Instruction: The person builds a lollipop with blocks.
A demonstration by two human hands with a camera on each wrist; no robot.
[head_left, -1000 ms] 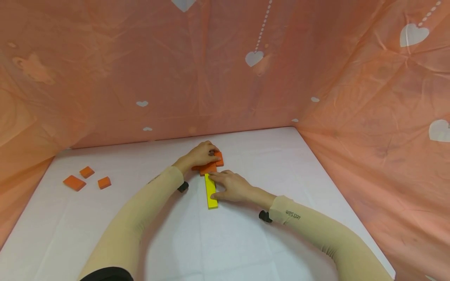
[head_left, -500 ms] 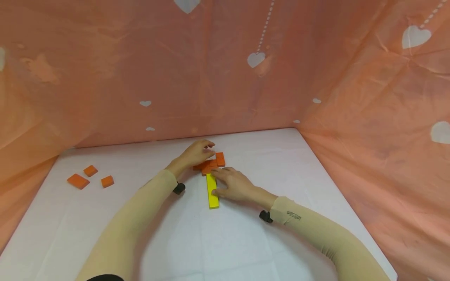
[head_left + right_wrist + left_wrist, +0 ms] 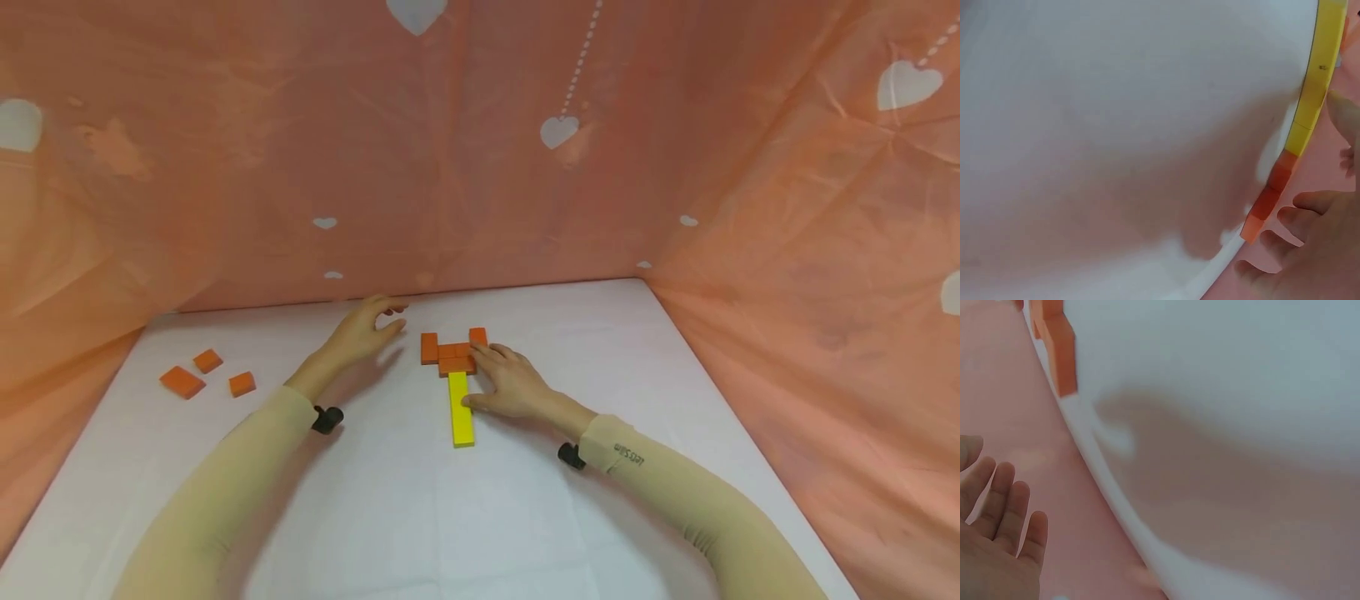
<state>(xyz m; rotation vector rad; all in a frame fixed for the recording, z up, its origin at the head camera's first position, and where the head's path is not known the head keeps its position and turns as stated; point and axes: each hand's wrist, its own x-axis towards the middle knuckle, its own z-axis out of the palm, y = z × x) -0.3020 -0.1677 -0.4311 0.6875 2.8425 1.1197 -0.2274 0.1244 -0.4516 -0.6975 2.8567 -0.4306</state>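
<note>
Flat orange blocks (image 3: pixel 453 367) lie together on the white table, with one upright at the left (image 3: pixel 429 348) and another at the right (image 3: pixel 478 336). A long yellow strip (image 3: pixel 461 417) extends from them toward the person; the right wrist view shows a seam across it. My right hand (image 3: pixel 513 385) hovers close over the right side of this shape, thumb at the yellow strip and fingertips by the orange blocks, partly covering them. To the left, my left hand (image 3: pixel 358 332) is raised over the table, holding nothing, its fingers loosely bent and spread from the thumb.
Three loose orange blocks (image 3: pixel 182 382) lie at the left of the white table (image 3: pixel 375 517). Behind and beside the table hangs a pink-orange sheet (image 3: pixel 480 167) with white hearts. Each wrist carries a small black camera (image 3: pixel 327 418).
My left hand has let go of the orange blocks and moved away to the left, uncovering the left upright block. The right hand stays by the yellow strip. The head view has shifted slightly.
</note>
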